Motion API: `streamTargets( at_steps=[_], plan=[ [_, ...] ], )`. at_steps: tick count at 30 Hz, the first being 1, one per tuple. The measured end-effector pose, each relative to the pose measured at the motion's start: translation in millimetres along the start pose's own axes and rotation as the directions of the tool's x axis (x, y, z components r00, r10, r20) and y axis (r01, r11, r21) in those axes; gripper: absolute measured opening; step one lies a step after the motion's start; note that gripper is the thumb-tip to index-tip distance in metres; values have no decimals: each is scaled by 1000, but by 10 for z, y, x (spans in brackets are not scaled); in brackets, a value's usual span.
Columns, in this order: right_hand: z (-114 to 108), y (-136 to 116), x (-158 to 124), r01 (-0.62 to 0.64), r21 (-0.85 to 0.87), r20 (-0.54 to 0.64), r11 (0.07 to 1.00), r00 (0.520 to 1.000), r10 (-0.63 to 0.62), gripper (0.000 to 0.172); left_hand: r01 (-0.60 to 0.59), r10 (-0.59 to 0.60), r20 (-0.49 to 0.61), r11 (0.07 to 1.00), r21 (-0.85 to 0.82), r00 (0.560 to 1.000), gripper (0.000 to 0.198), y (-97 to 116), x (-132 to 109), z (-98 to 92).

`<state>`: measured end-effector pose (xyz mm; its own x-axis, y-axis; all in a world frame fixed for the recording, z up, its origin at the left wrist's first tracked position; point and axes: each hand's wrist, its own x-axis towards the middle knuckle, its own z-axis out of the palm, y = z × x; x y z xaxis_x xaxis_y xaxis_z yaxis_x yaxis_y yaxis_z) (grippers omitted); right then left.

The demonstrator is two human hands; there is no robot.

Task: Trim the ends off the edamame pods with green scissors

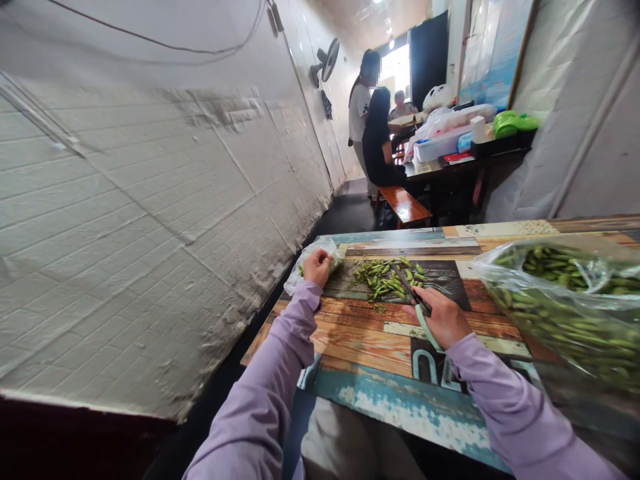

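Note:
My right hand [444, 315] is wrapped round a pair of scissors [407, 283] with dark blades and pale green handles. The blades point at a loose pile of green soybean pods [387, 280] on the tabletop, with small trimmed bits scattered around it. Over at the table's left edge, my left hand [318, 267] is closed, fingertips together, above a small clear plastic bag [295, 280] with some green pods in it. Whatever is between those fingers, if anything, cannot be made out.
A large clear plastic bag [565, 327] full of pods takes up the right side of the wood-patterned table [360, 347]. A white brick-patterned wall [150, 267] runs along the left. Farther back are several people, a bench [407, 203] and a loaded table.

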<state>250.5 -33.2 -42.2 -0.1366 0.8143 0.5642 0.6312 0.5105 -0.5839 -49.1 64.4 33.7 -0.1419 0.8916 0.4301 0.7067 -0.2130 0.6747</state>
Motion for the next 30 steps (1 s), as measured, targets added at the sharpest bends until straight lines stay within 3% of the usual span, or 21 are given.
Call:
streamTargets(
  at_steps=[4,7,11,15,17,23,26,30],
  plan=[
    [2,13,-2,1,8,-3,1000,1000,-1,34,-93,75,171,990,106,982,4,62,-286,122],
    [5,37,1,-1,4,-16,1000,1000,1,34,-198,154,236,965,172,959,27,86,-545,142],
    [-3,45,18,-23,0,-37,1000,999,23,36,-393,286,296,816,423,912,57,71,-896,77],
    [-18,17,38,-32,17,-51,999,998,33,35,-459,281,389,727,510,877,58,-109,-1144,41],
    [-25,-3,43,-31,44,-32,999,999,33,33,-457,249,425,731,507,870,49,-256,-1165,56],
    [-36,-50,52,-49,42,14,998,999,49,32,-366,198,358,787,497,913,42,-554,-910,170],
    [-31,-44,58,-55,29,6,998,998,55,32,-347,198,329,798,493,923,39,-465,-832,221],
    [-14,-21,62,-60,21,-15,998,998,60,33,-360,267,251,797,485,930,34,-131,-898,288]
  ],
)
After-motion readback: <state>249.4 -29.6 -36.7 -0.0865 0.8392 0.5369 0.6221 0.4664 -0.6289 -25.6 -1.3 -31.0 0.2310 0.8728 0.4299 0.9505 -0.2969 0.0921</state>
